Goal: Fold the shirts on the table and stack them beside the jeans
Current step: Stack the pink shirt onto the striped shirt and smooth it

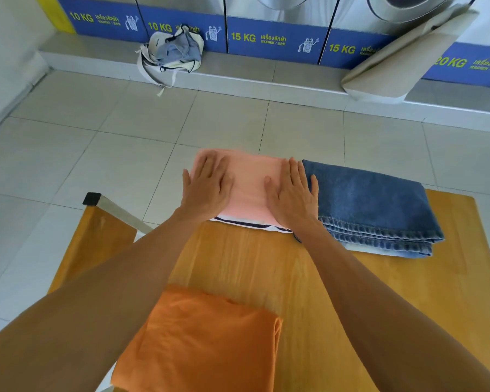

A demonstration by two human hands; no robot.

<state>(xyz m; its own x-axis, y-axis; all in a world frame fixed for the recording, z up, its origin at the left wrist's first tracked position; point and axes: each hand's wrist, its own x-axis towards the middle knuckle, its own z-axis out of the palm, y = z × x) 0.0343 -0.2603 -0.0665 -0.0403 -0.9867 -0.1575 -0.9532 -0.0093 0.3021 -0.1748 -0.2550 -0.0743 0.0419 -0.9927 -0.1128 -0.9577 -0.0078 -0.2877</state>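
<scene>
A folded pink shirt (249, 179) lies at the far edge of the wooden table (323, 292), on top of a striped white and dark shirt (249, 224) whose hem shows beneath it. Folded blue jeans (374, 205) rest right beside this stack, on its right. My left hand (207, 188) lies flat on the pink shirt's left part, fingers spread. My right hand (294, 190) presses flat on its right edge, next to the jeans. An orange shirt (204, 340) lies folded over at the table's near edge, under my left forearm.
Beyond the table is a tiled floor, then a raised ledge with a row of washing machines (275, 41). A cloth bag (173, 52) sits on the ledge at left. A beige board (408, 58) leans at right. A chair back (108, 207) stands left of the table.
</scene>
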